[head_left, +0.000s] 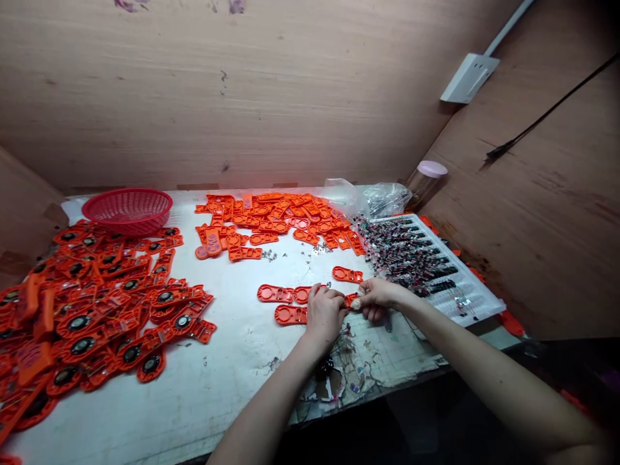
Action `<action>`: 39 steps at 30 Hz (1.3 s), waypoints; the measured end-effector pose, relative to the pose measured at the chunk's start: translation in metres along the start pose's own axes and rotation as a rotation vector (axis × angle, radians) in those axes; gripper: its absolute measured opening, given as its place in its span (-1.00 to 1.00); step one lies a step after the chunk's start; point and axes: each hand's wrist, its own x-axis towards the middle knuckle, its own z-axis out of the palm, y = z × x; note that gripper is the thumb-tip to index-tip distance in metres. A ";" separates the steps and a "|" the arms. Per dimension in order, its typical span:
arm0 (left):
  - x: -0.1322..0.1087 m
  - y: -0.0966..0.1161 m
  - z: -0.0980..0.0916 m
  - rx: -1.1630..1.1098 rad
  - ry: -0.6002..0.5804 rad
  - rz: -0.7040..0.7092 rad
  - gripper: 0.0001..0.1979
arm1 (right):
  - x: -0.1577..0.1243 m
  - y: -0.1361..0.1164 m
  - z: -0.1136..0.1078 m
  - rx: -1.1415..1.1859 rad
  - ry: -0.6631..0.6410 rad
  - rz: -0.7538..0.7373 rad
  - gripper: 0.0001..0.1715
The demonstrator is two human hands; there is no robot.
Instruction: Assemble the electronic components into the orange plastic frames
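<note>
1. Small orange plastic piece (351,299) pinched between both hands, just above the near-middle of the worktable (227,387). Mostly covered by fingers, so exact shape hard to tell.
2. Left hand (323,313) curled over the piece's left end, knuckles up, fingers folded down tight on it.
3. Right hand (375,298) pressed up against the left, fingertips clamped on the same piece from the right side. Hands basically touching.
4. Right beside the left hand: a few loose orange shells (283,303) lying flat, plus one more (347,274) just behind the hands.
5. Scuffed cutting mat (382,352) under the hands, with wire scraps and bits scattered near the table edge.
6. Off to the right: white tray (465,300) loaded with rows of small dark components, close to the right wrist.
7. Farther back: big heap of empty orange shells (276,223), clear plastic bags (382,197) and a jar with a pink lid (429,177).
8. Far left: huge pile of orange parts with black round speakers fitted (92,303), red mesh basket (126,210) behind it.
9. Wooden walls all around, wall socket (469,77) up on the right.
</note>
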 end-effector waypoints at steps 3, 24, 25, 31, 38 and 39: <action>0.000 0.000 0.001 -0.009 0.003 0.008 -0.95 | 0.004 0.000 -0.003 0.011 -0.027 0.040 -0.57; 0.002 0.025 -0.018 -0.146 0.198 -0.008 -0.94 | -0.055 0.026 0.011 0.009 0.497 -0.527 -0.70; 0.001 0.030 -0.025 -0.218 0.247 -0.017 -0.94 | -0.063 0.035 0.016 0.011 0.597 -0.680 -0.71; -0.033 0.002 -0.119 -0.082 0.373 -0.051 -0.89 | -0.078 0.071 0.062 -0.259 0.412 -1.218 -0.74; -0.127 -0.100 -0.182 0.456 0.484 -0.277 -0.85 | -0.073 0.060 0.100 -0.688 0.404 -1.358 -0.57; -0.134 -0.092 -0.172 0.474 0.544 -0.302 -0.79 | -0.073 0.058 0.104 -0.729 0.414 -1.352 -0.58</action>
